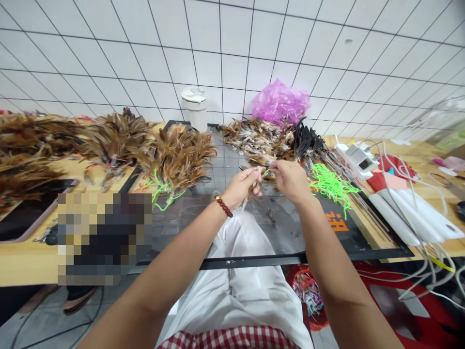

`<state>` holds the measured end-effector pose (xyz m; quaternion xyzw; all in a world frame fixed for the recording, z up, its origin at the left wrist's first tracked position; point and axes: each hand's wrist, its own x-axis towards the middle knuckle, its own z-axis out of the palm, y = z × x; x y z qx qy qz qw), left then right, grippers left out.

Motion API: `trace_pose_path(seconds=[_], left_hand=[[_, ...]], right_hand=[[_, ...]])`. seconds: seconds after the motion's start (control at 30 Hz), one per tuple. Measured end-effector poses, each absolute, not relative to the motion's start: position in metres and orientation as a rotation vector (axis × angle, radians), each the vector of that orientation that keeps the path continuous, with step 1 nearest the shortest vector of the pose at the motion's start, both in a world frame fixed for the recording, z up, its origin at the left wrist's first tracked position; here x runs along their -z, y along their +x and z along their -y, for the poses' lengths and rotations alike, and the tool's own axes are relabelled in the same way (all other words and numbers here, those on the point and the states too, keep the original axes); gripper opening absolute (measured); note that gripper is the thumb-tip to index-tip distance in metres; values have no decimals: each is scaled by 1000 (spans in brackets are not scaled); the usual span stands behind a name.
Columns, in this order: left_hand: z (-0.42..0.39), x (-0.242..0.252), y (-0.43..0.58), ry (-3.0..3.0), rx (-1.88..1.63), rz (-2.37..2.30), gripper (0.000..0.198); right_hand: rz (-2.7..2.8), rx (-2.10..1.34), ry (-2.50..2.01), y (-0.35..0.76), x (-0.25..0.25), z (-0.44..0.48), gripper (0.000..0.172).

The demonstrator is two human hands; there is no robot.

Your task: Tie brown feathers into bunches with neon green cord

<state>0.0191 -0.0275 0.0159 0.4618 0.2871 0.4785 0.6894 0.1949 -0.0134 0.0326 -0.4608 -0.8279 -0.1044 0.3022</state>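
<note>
My left hand (242, 186) and my right hand (288, 179) meet above the dark cutting mat (232, 228). The left hand's fingers are closed round a small bunch of brown feathers (254, 180). The right hand pinches at the same bunch, where a bit of neon green cord (266, 172) shows between the two hands. A red bead bracelet (224, 206) sits on my left wrist. Behind the hands lies a loose heap of brown and speckled feathers (256, 138).
Tied brown feather bundles (174, 157) with green cord lie to the left, more along the far left. Neon green cords (329, 184), black feathers (307, 140), a pink plastic bag (279, 103), a white cup (195, 107), a tablet (31, 211), white cables and a device (358, 157) surround the mat.
</note>
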Motion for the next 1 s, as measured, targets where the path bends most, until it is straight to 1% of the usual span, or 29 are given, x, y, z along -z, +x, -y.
trace_pose_path(seconds=[0.07, 0.2, 0.33, 0.43, 0.57, 0.67, 0.8, 0.9, 1.0], left_hand=[[28, -14, 20, 1048, -1013, -677, 26], [21, -9, 18, 1048, -1076, -847, 24], [14, -5, 13, 1257, -1074, -1115, 25], [14, -4, 11, 1459, -956, -1237, 26], [18, -9, 10, 1568, -752, -1167, 26], [22, -14, 8, 1561, -643, -1051, 25], [26, -17, 7, 1528, -545, -893, 27], [27, -18, 9, 1384, -620, -786, 28], [24, -17, 11, 1206, -798, -760, 28]], right_hand=[[2263, 313, -1183, 187, -30, 14, 20], [2332, 341, -1158, 190, -27, 11, 22], [2378, 410, -1142, 191, -28, 11, 19], [2359, 478, -1064, 187, -30, 14, 18], [2382, 499, -946, 183, -30, 15, 20], [2420, 352, -904, 181, -28, 15, 22], [2403, -40, -864, 182, -26, 12, 22], [2327, -233, -890, 188, -27, 9, 21], [2305, -246, -944, 193, -27, 8, 21]])
